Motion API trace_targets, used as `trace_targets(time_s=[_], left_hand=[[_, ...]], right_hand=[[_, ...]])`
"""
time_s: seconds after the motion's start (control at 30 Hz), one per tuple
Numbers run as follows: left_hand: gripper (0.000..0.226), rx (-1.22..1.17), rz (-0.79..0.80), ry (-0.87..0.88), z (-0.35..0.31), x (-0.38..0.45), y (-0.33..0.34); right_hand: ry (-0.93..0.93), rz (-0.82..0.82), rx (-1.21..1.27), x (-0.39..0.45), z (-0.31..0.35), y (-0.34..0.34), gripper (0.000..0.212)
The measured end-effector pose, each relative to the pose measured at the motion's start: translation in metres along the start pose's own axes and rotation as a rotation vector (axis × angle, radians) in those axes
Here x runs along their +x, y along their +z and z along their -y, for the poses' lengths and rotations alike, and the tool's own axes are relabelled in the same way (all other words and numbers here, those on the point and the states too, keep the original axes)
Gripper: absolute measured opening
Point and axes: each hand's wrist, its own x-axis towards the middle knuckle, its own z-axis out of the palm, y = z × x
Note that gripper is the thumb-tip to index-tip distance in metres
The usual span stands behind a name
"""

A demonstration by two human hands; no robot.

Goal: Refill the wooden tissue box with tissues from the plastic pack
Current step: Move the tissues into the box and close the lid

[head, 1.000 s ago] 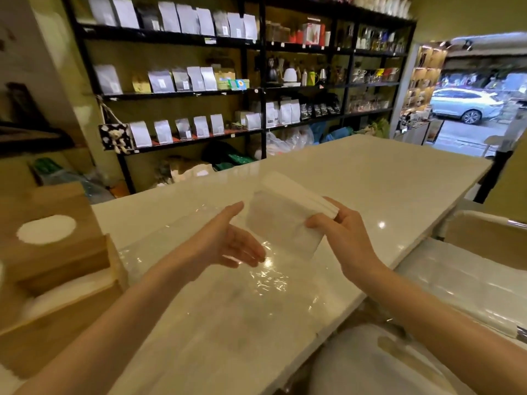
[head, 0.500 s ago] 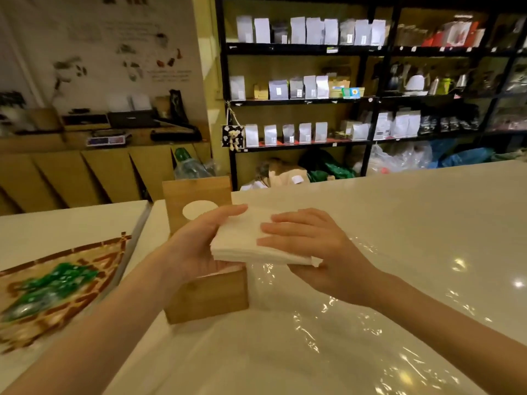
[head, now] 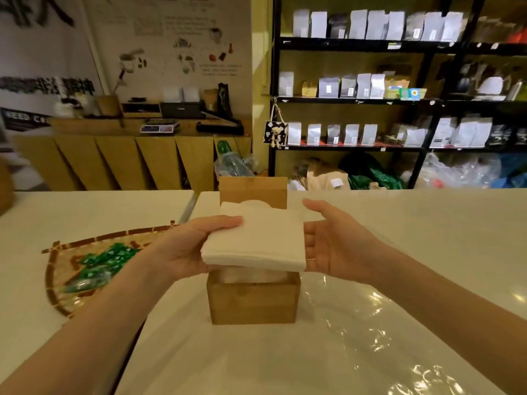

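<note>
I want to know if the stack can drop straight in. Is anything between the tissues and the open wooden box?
Nothing solid shows between them. The tissue stack is directly above the wooden tissue box; its lid stands open behind. Something pale already lies inside.

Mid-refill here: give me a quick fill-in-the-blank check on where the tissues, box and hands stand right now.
1. The stack of tissues is held directly above the open ____ box.
2. The left hand grips the stack with its ____ on top.
3. The right hand is open, its palm against the stack's ____ edge.
4. The hinged lid stands ____ behind the stack.

Missing words: wooden; thumb; right; upright
</note>
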Motion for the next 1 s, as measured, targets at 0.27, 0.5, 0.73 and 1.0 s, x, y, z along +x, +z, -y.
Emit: trace_targets(time_s=[0.27,0.5,0.73,1.0], left_hand=[[0.031,0.194,-0.152,0.049,0.0,0.009,-0.012],[0.027,0.64,-0.375,0.221,-0.002,0.014,-0.015],[0.024,0.838,-0.407,0.193,-0.004,0.018,-0.013],[0.026,1.124,-0.519,0.279,0.004,0.025,-0.016]], right_hand=[[-0.021,-0.013,-0.315,0.025,0.003,0.002,0.03],[-0.203,-0.146,-0.535,0.032,0.003,0.0,0.018],[-0.295,-0.268,-0.736,0.036,0.0,-0.003,0.004],[-0.48,-0.296,-1.066,0.039,-0.01,-0.003,0.016]])
